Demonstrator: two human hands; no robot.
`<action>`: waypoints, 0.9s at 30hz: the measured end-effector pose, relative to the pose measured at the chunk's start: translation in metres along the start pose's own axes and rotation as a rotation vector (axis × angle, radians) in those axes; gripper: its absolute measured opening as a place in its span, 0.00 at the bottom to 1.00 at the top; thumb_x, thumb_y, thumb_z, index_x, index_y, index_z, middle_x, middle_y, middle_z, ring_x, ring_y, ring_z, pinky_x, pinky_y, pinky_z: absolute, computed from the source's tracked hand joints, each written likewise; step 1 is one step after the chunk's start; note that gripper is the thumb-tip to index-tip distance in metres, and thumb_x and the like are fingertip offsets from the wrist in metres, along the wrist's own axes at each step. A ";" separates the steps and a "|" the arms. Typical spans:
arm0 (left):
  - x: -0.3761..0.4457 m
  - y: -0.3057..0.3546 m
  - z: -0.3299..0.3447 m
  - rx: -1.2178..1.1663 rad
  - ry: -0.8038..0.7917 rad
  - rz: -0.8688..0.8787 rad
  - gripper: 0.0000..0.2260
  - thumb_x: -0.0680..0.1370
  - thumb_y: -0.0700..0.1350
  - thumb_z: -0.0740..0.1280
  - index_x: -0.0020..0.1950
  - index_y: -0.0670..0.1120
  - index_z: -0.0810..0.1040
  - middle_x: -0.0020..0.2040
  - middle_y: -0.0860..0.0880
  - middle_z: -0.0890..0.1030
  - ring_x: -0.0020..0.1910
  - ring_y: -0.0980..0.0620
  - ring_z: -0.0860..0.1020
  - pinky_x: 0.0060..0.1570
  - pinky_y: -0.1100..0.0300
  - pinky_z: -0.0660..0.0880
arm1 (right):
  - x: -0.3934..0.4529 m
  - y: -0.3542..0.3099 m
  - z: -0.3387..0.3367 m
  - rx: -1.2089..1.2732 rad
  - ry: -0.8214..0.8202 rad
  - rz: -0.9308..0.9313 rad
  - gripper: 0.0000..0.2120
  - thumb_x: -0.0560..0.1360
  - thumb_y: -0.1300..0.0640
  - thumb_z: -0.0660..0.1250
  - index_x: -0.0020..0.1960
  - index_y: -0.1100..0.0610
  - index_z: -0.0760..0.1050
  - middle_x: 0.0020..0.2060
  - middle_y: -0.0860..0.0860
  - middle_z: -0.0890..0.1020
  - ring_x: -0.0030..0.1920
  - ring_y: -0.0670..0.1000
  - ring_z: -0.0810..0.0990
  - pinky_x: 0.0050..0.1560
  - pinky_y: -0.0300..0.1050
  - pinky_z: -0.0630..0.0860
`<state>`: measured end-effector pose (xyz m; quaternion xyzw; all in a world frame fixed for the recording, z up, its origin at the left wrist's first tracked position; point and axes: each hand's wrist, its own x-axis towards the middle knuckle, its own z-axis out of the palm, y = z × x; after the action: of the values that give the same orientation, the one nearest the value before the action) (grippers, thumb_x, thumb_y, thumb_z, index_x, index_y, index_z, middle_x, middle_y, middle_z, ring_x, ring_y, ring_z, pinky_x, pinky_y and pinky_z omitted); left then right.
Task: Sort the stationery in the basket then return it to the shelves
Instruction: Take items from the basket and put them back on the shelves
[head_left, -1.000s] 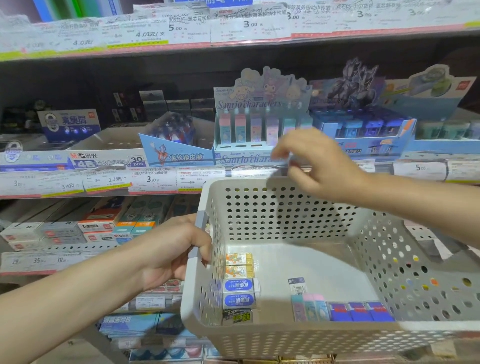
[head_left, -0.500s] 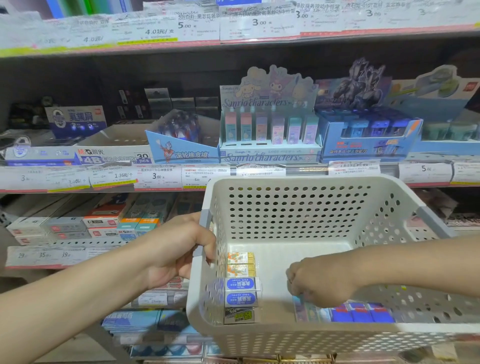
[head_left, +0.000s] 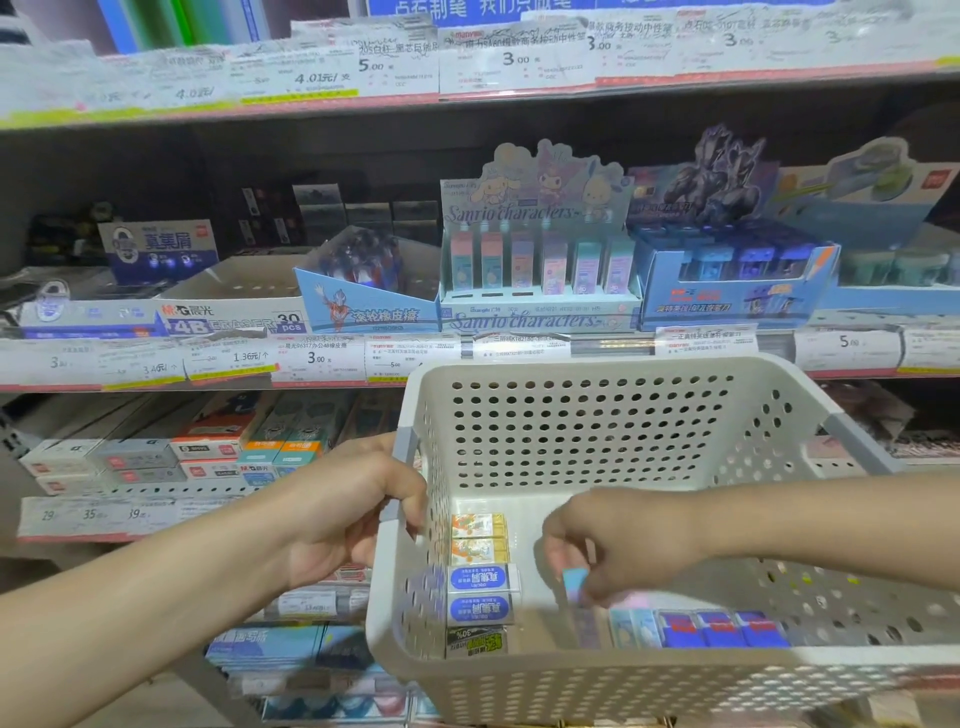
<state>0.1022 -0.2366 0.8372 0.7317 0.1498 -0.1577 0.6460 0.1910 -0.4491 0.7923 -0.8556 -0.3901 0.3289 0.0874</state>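
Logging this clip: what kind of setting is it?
Most likely a stationery shop aisle. Price tags line the shelf edges, eraser display boxes such as the Sanrio characters box sit on the shelf, and a perforated basket holds loose erasers.

1. The basket (head_left: 571, 447), a pale perforated plastic bin with grey side handles, is sitting in front of the shelves (head_left: 363, 374), tilted toward the camera.
2. A column of boxed erasers (head_left: 480, 582) is lying against the basket's left wall: two orange-printed, two blue-labelled, one dark.
3. A row of small erasers (head_left: 696, 629), pale blue then dark blue, is lying along the near wall.
4. A pastel blue-and-purple eraser (head_left: 575, 584) is being pinched upright above the floor, just left of that row.
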 end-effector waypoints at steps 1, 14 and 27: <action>0.000 0.000 0.000 0.002 -0.002 0.003 0.25 0.53 0.33 0.62 0.49 0.44 0.79 0.33 0.44 0.78 0.26 0.49 0.75 0.29 0.61 0.71 | -0.004 -0.004 -0.007 0.026 0.036 -0.003 0.09 0.73 0.62 0.68 0.48 0.51 0.72 0.37 0.55 0.80 0.37 0.51 0.78 0.38 0.42 0.72; 0.000 -0.003 -0.003 0.001 -0.009 0.006 0.25 0.53 0.33 0.62 0.48 0.43 0.79 0.38 0.41 0.77 0.31 0.46 0.75 0.34 0.59 0.72 | -0.046 -0.034 -0.125 0.148 0.888 -0.291 0.09 0.72 0.63 0.70 0.51 0.56 0.77 0.45 0.54 0.82 0.38 0.51 0.84 0.44 0.42 0.80; 0.000 -0.004 -0.002 0.021 -0.003 0.010 0.28 0.53 0.33 0.63 0.52 0.43 0.79 0.40 0.40 0.79 0.36 0.43 0.76 0.37 0.56 0.70 | -0.005 -0.030 -0.161 -0.096 1.126 -0.311 0.13 0.75 0.63 0.66 0.58 0.55 0.78 0.46 0.53 0.81 0.45 0.52 0.81 0.54 0.50 0.77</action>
<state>0.1007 -0.2346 0.8340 0.7391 0.1437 -0.1572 0.6391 0.2725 -0.4152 0.9307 -0.8342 -0.4190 -0.2111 0.2899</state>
